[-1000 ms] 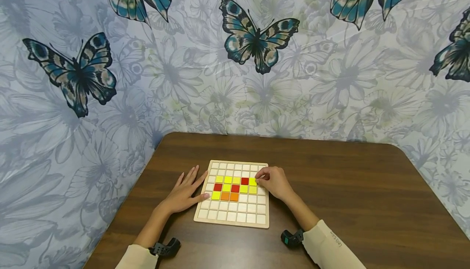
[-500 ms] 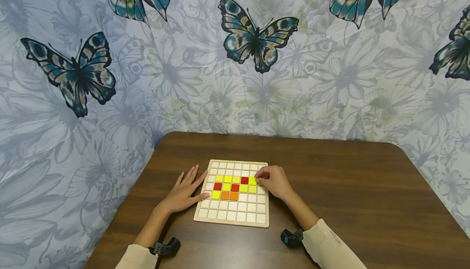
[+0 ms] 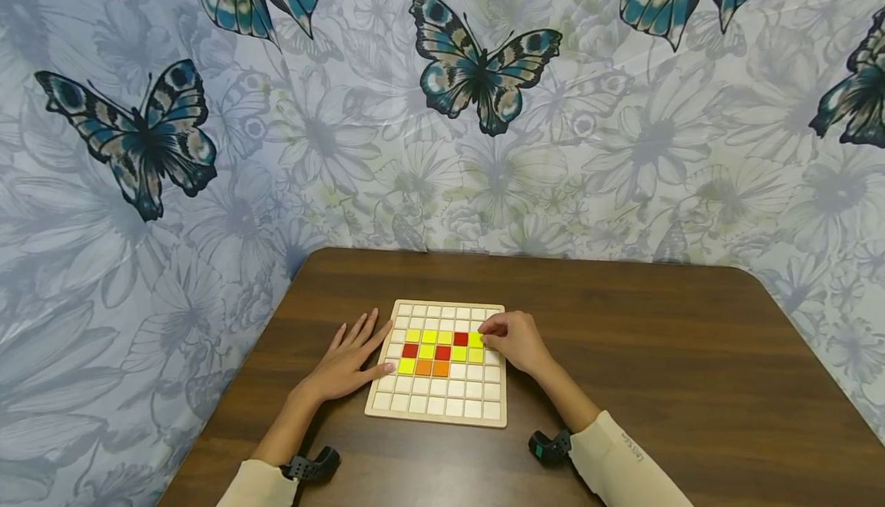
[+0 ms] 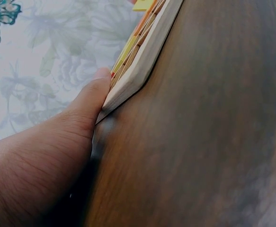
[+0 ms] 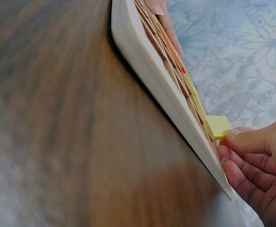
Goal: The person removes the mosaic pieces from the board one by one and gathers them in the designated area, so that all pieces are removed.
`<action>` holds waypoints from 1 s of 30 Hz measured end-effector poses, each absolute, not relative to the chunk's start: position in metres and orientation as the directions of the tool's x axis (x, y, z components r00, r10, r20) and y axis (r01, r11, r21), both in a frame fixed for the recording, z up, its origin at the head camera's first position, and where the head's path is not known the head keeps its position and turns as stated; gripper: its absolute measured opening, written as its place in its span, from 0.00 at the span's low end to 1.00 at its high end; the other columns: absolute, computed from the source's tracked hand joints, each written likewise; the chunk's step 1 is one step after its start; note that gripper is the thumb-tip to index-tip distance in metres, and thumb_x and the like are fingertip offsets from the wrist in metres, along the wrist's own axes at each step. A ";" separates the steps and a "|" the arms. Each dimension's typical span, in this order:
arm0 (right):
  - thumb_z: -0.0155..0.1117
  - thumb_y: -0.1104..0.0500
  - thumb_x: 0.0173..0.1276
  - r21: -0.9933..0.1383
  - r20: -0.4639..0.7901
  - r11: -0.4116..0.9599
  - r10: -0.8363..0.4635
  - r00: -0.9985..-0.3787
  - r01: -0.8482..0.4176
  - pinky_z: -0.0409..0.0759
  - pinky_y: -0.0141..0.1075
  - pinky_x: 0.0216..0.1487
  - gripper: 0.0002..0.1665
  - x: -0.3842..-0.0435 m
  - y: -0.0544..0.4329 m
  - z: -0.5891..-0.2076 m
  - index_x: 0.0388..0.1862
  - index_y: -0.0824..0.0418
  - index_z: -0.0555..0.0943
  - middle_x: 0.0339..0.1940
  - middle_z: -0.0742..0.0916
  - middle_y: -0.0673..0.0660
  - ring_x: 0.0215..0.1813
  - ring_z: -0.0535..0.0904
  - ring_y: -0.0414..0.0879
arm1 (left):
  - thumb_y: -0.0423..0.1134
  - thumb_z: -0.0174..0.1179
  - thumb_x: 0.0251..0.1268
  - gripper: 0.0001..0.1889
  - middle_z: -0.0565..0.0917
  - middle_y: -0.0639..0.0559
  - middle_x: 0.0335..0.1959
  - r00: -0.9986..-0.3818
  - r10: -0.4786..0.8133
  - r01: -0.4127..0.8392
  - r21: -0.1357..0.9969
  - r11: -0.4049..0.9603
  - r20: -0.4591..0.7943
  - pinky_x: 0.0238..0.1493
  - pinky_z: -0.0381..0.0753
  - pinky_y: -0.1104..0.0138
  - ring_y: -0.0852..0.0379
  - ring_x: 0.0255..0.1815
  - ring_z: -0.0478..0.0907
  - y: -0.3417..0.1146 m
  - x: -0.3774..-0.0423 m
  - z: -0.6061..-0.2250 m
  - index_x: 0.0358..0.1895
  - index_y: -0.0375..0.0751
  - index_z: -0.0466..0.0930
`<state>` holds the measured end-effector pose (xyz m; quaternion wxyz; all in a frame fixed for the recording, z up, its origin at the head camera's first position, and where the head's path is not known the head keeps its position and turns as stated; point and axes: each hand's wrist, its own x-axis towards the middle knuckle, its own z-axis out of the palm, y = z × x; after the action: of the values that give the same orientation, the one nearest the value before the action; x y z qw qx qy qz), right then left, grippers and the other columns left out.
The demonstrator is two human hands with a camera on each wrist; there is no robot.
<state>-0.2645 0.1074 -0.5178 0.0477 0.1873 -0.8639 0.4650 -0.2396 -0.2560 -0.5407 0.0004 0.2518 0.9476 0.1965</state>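
A square wooden grid board [image 3: 437, 405] lies on the table, with several yellow, red and orange square tiles in its middle rows. My right hand [image 3: 515, 342] is at the board's right side and pinches a yellow tile [image 5: 218, 126] between thumb and fingers. In the right wrist view that tile stands up out of the grid, its lower edge at the board. Spread over the left edge of the board, my left hand [image 3: 349, 361] rests with straight fingers, its thumb [image 4: 97, 87] on the rim. Among the tiles are a red one [image 3: 461, 340] and an orange one [image 3: 440, 369].
The brown wooden table [image 3: 657, 369] extends well to the right of the board. Behind it hangs a floral cloth [image 3: 325, 138] printed with butterflies. Each wrist wears a black band, such as the left wristband [image 3: 311, 466].
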 end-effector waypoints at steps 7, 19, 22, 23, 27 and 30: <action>0.76 0.69 0.60 -0.790 0.252 0.495 -0.277 -0.927 -0.362 0.83 0.33 0.34 0.05 -0.264 0.108 -0.516 0.33 0.61 0.90 0.29 0.90 0.49 0.30 0.83 0.39 | 0.65 0.55 0.71 0.45 0.48 0.41 0.83 -0.872 0.478 0.480 0.366 0.797 0.104 0.74 0.35 0.34 0.35 0.82 0.42 -0.255 -0.241 -0.539 0.83 0.50 0.50; 0.75 0.70 0.61 -0.803 0.274 0.453 -0.296 -0.915 -0.387 0.83 0.33 0.33 0.04 -0.264 0.110 -0.515 0.33 0.63 0.90 0.30 0.90 0.51 0.30 0.83 0.41 | 0.63 0.57 0.71 0.45 0.48 0.40 0.83 -0.871 0.482 0.481 0.386 0.787 0.101 0.74 0.35 0.33 0.34 0.82 0.41 -0.253 -0.238 -0.537 0.83 0.48 0.51; 0.74 0.70 0.61 -0.814 0.265 0.446 -0.286 -0.921 -0.372 0.83 0.33 0.33 0.04 -0.265 0.113 -0.513 0.34 0.63 0.90 0.31 0.90 0.52 0.31 0.83 0.42 | 0.63 0.57 0.71 0.45 0.48 0.40 0.83 -0.871 0.481 0.479 0.386 0.788 0.100 0.74 0.34 0.33 0.34 0.82 0.41 -0.253 -0.238 -0.537 0.83 0.49 0.51; 0.74 0.70 0.62 -0.817 0.261 0.445 -0.281 -0.923 -0.367 0.83 0.33 0.33 0.04 -0.265 0.114 -0.512 0.34 0.63 0.90 0.32 0.90 0.53 0.31 0.83 0.42 | 0.63 0.57 0.71 0.45 0.48 0.40 0.83 -0.872 0.480 0.478 0.386 0.789 0.100 0.74 0.34 0.33 0.34 0.82 0.41 -0.253 -0.238 -0.537 0.83 0.49 0.51; 0.75 0.68 0.62 -0.817 0.261 0.454 -0.258 -0.930 -0.355 0.83 0.33 0.34 0.04 -0.267 0.118 -0.508 0.34 0.61 0.91 0.32 0.90 0.52 0.32 0.84 0.41 | 0.63 0.57 0.71 0.44 0.49 0.40 0.83 -0.872 0.478 0.481 0.379 0.791 0.107 0.74 0.35 0.33 0.34 0.82 0.42 -0.254 -0.237 -0.536 0.83 0.49 0.51; 0.76 0.67 0.61 -0.820 0.258 0.459 -0.238 -0.937 -0.342 0.83 0.32 0.34 0.04 -0.268 0.122 -0.505 0.34 0.59 0.91 0.32 0.91 0.51 0.32 0.85 0.41 | 0.64 0.56 0.71 0.44 0.50 0.39 0.83 -0.871 0.478 0.484 0.372 0.792 0.114 0.74 0.36 0.33 0.34 0.82 0.43 -0.253 -0.236 -0.536 0.83 0.48 0.51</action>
<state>-0.2676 0.1217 -0.5045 0.0530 0.1701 -0.8524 0.4916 -0.2364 -0.2534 -0.5365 -0.0069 0.2540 0.9466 0.1984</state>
